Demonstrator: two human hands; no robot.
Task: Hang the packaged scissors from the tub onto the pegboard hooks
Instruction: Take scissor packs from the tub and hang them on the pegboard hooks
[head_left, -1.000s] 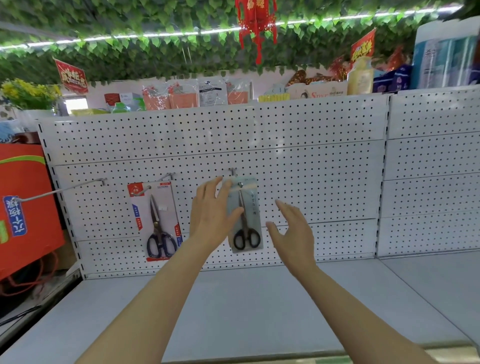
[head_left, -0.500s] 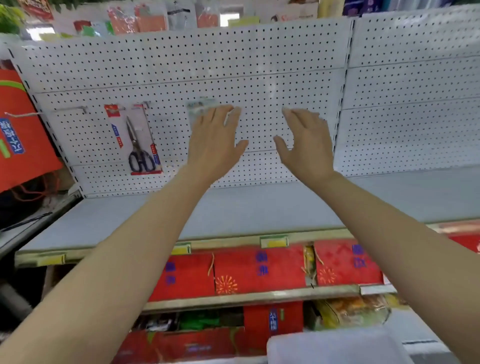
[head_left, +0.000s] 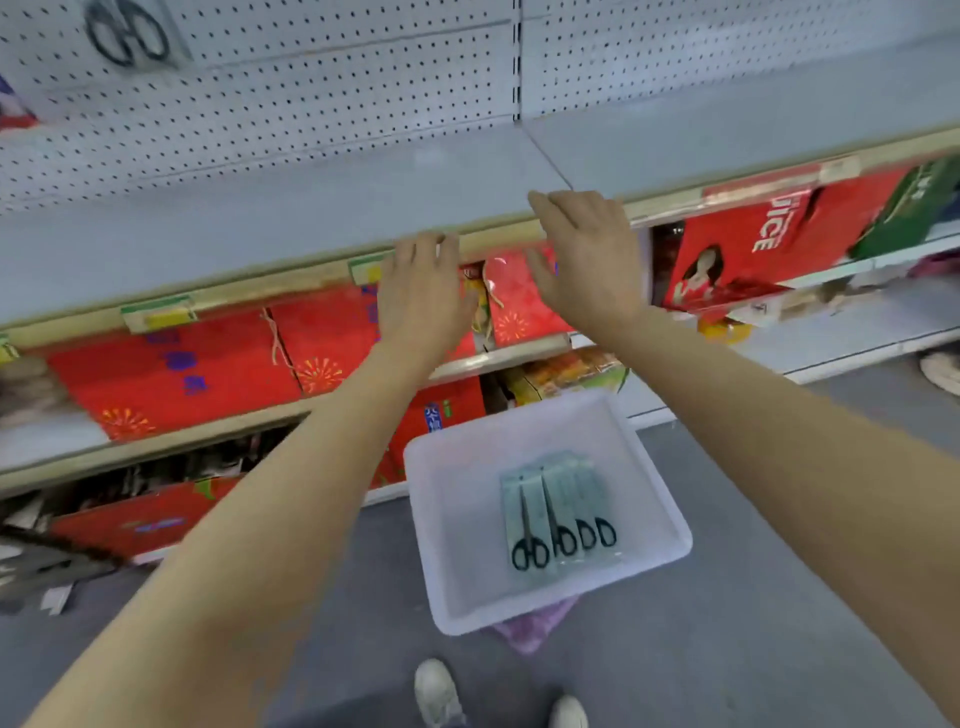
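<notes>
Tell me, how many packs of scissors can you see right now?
4, maybe more hidden: three overlapping packs lie in the white tub on the floor, and one pack hangs on the pegboard, top left.

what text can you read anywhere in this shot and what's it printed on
"ICE": white letters on the red poster with a pictured figure, tilted; the word's start is cut off.
Blue characters on the red gift boxes with firework prints: too blurred to read.
Blue label on the lower red box: too blurred.
Yellow-green shelf-edge price tags: unreadable.
Pale green scissor packs in the white plastic tub: no legible print.
</notes>
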